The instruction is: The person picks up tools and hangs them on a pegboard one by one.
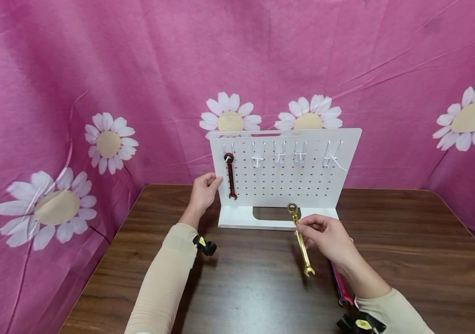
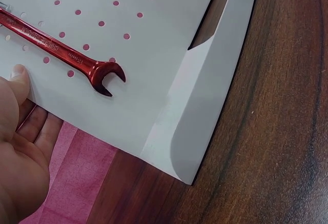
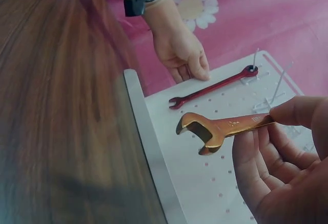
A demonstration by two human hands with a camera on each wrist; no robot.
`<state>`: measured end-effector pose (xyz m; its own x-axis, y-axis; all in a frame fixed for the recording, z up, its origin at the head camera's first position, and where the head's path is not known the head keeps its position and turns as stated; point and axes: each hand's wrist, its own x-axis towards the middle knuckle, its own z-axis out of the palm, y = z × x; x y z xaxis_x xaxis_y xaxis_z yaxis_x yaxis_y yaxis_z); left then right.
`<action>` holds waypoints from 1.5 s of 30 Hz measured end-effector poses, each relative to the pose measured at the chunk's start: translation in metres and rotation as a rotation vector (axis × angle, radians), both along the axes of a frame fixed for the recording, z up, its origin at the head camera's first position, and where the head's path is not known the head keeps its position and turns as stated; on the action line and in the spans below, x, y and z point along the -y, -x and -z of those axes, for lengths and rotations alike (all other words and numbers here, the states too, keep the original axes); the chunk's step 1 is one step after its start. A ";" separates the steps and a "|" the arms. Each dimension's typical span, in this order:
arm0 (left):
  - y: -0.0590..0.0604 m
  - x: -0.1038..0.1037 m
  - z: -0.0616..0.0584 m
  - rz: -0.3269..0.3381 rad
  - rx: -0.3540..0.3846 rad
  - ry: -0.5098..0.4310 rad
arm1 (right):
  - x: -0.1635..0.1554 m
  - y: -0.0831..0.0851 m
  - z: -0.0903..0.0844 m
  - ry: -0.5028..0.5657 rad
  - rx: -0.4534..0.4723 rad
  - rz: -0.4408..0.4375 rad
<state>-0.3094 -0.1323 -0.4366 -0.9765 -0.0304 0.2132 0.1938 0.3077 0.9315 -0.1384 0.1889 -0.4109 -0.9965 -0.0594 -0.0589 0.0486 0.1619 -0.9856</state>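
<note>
At its left edge, a white pegboard stand is pinched by my left hand, thumb in front and fingers behind. A red combination wrench hangs by its ring end from the leftmost hook, beside that hand. Between thumb and fingers, my right hand holds a gold combination wrench in front of the board's base. Its ring end points up toward the board, its open jaw down toward me. In the right wrist view the gold wrench's open end is close to the camera.
Several white wire hooks without tools line the board's upper part. Purple and red wrenches lie on the brown wooden table, partly hidden under my right forearm. A pink curtain with daisies hangs behind.
</note>
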 end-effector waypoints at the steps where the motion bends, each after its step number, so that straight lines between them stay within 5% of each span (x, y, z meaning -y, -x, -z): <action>1: 0.000 0.000 0.000 0.000 0.001 0.001 | 0.002 0.001 -0.001 0.011 0.004 0.001; 45: -0.002 -0.001 -0.002 -0.004 0.004 0.005 | 0.054 0.037 -0.052 0.033 -0.111 -0.062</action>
